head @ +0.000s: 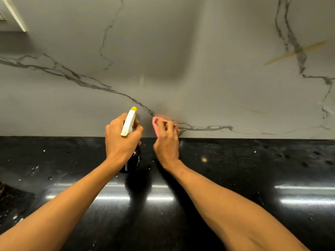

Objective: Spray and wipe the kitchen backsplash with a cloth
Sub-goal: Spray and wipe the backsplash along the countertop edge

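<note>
Head view, the only one: left hand (123, 140) grips the spray bottle (129, 124) round its neck, fingers (138, 130) curled at the trigger. The white trigger head with yellow nozzle is aimed up and forward at the backsplash (181, 69), nozzle tip close to the wall. The dark bottle body hangs below the fist over the table (253, 178); cannot tell whether its base touches the black top or sits just above it. Right hand (166, 144) holds a pink cloth (155, 122) against the backsplash, low down, just above the seam where wall meets table. Its fingers (169, 126) are curled over the bunched cloth and pin it to the wall; thumb hidden. The cloth sits on the dark vein that runs diagonally across the marble-look panel. The hands are near each other, bottle just left of the cloth, not touching. Judgement: wipe stroke on the bottom strip, spray on standby. Key relation for the next move: a yellowish streak (295, 52) lies up and well to the right of the cloth, long axis slanting from lower left to upper right; smear or reflection, cannot tell. The right hand is nearer, so the cloth would travel right and up. The bottle hand would have to cross the right arm to reach it, so spraying there likely needs a body shift. No wet sheen I can make out on the rest of the panel. Cabinet edge (14, 13) in the top left corner.
</note>
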